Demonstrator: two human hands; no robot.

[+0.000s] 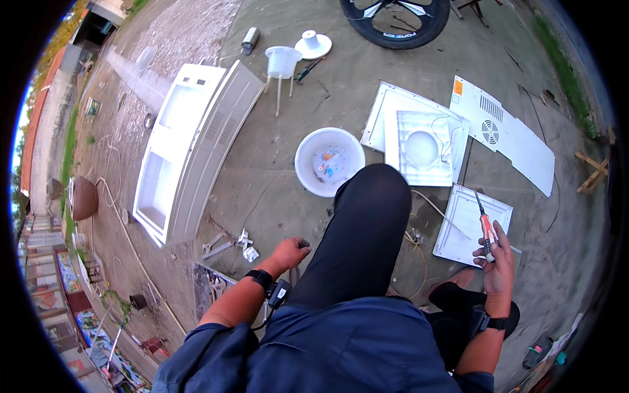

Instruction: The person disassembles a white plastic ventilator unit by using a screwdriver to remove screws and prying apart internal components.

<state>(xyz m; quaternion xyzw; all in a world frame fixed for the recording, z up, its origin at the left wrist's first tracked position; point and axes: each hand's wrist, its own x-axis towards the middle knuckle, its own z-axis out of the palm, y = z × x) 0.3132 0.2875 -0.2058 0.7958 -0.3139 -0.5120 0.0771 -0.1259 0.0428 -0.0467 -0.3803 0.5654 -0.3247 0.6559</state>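
My right hand [500, 262] is closed around the handle of a screwdriver [485, 230] with a red and black grip. Its dark shaft points up and away, above a square white panel [452, 237] with raised edges that lies on the ground. Beside my bent left knee, my left hand [288, 253] hangs with its fingers curled in; whether anything is inside them is hidden. Left of that hand lie small silvery metal parts [246, 247] and a wrench [212, 243]. Just beyond the knee stands a round white bucket [303, 162] with small coloured bits and screws at its bottom.
A large white appliance casing [196, 147] lies at the left. Ahead on the right are a white moulded panel with a round opening [396, 141] and a vented sheet panel [524, 145]. A white tub on legs [283, 62] and a black-tyred wheel [398, 40] stand farther off.
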